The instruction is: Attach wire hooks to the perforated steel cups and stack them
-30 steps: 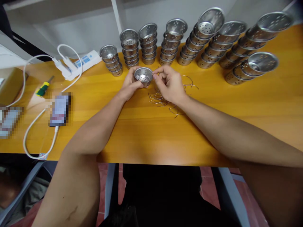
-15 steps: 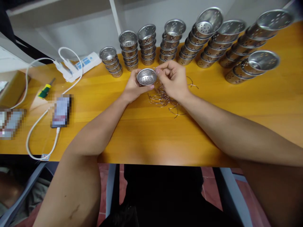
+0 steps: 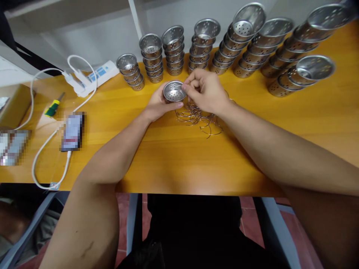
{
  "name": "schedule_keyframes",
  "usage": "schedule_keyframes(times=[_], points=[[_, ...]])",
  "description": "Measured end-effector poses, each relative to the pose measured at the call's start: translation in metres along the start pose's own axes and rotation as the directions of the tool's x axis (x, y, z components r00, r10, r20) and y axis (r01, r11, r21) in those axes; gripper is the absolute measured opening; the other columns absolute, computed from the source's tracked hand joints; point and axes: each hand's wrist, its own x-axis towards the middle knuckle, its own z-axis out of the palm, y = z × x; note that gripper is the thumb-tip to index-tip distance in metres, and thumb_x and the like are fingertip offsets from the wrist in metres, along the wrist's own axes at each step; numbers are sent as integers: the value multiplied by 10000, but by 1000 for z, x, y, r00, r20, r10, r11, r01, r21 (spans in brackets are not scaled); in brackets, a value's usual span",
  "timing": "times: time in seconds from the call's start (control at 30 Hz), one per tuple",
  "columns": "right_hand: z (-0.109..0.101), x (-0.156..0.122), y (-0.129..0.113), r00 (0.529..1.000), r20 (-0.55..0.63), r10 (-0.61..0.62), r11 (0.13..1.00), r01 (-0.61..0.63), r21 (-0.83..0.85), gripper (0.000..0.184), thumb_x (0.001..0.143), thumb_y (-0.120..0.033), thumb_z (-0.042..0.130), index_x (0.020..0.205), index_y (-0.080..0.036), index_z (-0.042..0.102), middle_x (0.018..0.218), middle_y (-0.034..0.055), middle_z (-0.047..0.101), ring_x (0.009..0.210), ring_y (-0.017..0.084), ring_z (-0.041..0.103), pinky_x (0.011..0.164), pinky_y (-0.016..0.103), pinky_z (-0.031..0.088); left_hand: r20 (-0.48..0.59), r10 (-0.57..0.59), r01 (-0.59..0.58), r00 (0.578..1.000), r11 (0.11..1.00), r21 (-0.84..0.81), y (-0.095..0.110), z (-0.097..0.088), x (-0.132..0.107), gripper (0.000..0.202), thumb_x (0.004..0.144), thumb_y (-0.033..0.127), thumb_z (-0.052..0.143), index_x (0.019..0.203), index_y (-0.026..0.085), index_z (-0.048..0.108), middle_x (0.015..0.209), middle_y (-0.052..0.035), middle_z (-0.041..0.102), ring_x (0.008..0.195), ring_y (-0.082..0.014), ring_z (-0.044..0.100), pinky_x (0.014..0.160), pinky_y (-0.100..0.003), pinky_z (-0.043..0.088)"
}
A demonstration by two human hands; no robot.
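Note:
My left hand (image 3: 157, 104) is closed around a small perforated metal cup (image 3: 174, 96), its open mouth tilted up toward me. At the cup's right rim, my right hand (image 3: 206, 89) pinches a thin curved wire (image 3: 180, 86) between thumb and forefinger. The wire's end reaches over the cup's mouth; whether it passes through a hole I cannot tell. Beneath my right hand lies a loose heap of curved metal wires (image 3: 193, 116), partly hidden by the hand.
Behind my hands stand several nested stacks of perforated cups (image 3: 151, 61), the right-hand ones leaning. At left are a white power strip (image 3: 102, 73), a green-yellow screwdriver (image 3: 53, 108), a phone (image 3: 73, 131) on a white cable (image 3: 36, 160), and a brown box (image 3: 17, 106).
My right hand has shifted slightly, and its fingertips now sit a little lower, over the cup's rim, with the wire across the mouth. My left hand keeps its hold on the cup.

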Motion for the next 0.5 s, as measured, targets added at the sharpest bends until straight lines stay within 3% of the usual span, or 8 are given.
schedule_keyframes(times=[0.2,0.4,0.5], points=[[3,1,4,999,-39,-16,999,15,-29,679,1220,-974,651,1453,-348,769,1000,94,805,990,365,784,878,531,690,-3,-14,14,1000,1000,24,12,8,-2,1136,834,849,1145,1713,303,678,1678,-148,787,1670,-400,761,1457,-695,648],[3,1,10,999,-37,-25,999,24,-39,490,1294,-800,651,1369,-332,774,1042,104,825,1046,354,786,974,544,686,18,15,-16,1000,998,62,2,7,-5,1086,896,826,1115,1710,271,659,1622,-148,782,1679,-401,758,1467,-713,635],[4,1,10,999,-35,-17,998,15,-53,457,1299,-761,656,1399,-333,783,1039,103,823,1062,363,795,1004,561,696,17,33,-34,999,998,48,-1,8,-4,1115,852,835,1148,1690,277,668,1617,-141,784,1635,-395,787,1454,-706,649]])
